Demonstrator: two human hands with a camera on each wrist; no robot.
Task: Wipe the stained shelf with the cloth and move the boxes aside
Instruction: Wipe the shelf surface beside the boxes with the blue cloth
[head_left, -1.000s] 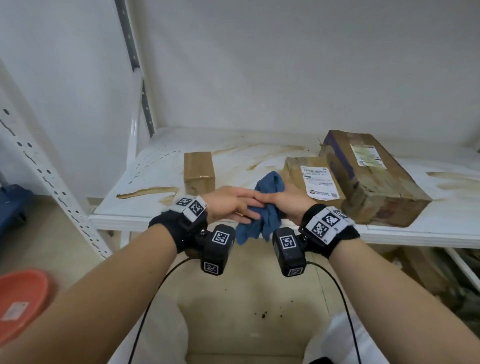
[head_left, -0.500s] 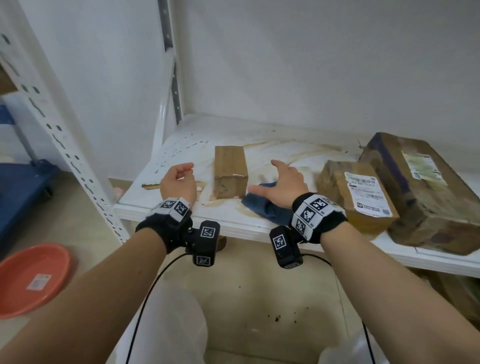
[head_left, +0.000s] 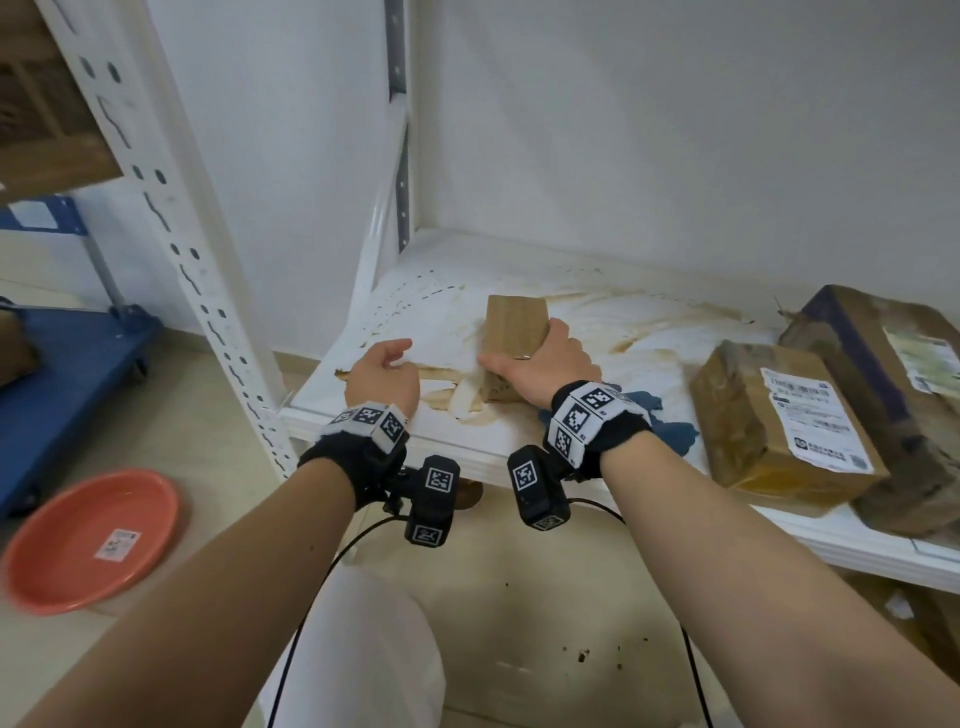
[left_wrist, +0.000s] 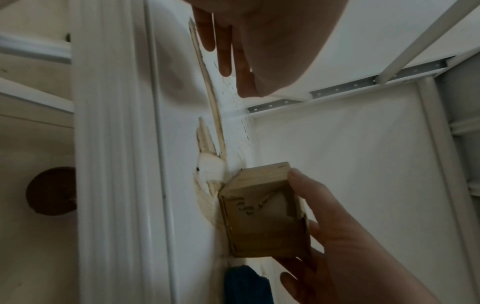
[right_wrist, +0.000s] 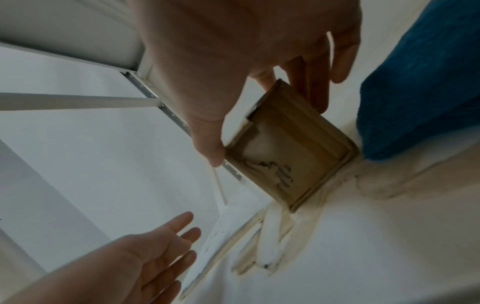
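Note:
A small brown box (head_left: 511, 325) stands on the white stained shelf (head_left: 639, 358) near its left end. My right hand (head_left: 524, 353) grips this box, thumb on its left side and fingers on its right; the right wrist view shows the same grip on the box (right_wrist: 291, 152). My left hand (head_left: 384, 358) hovers open just left of it, over a brown streak, and holds nothing. The blue cloth (head_left: 670, 431) lies loose on the shelf behind my right wrist, also seen as cloth (right_wrist: 420, 92). Two larger taped boxes, one labelled (head_left: 779, 415) and one bigger (head_left: 883, 374), sit at the right.
Brown stains (head_left: 670, 314) run across the shelf's middle and front left. A perforated white upright (head_left: 171, 234) stands at the left front corner. On the floor lie an orange plate (head_left: 88, 540) and a blue cart (head_left: 67, 374). More cardboard sits under the shelf at the right.
My right hand let go of the blue cloth, left it on the shelf and took hold of the small box. The left hand stays open beside it.

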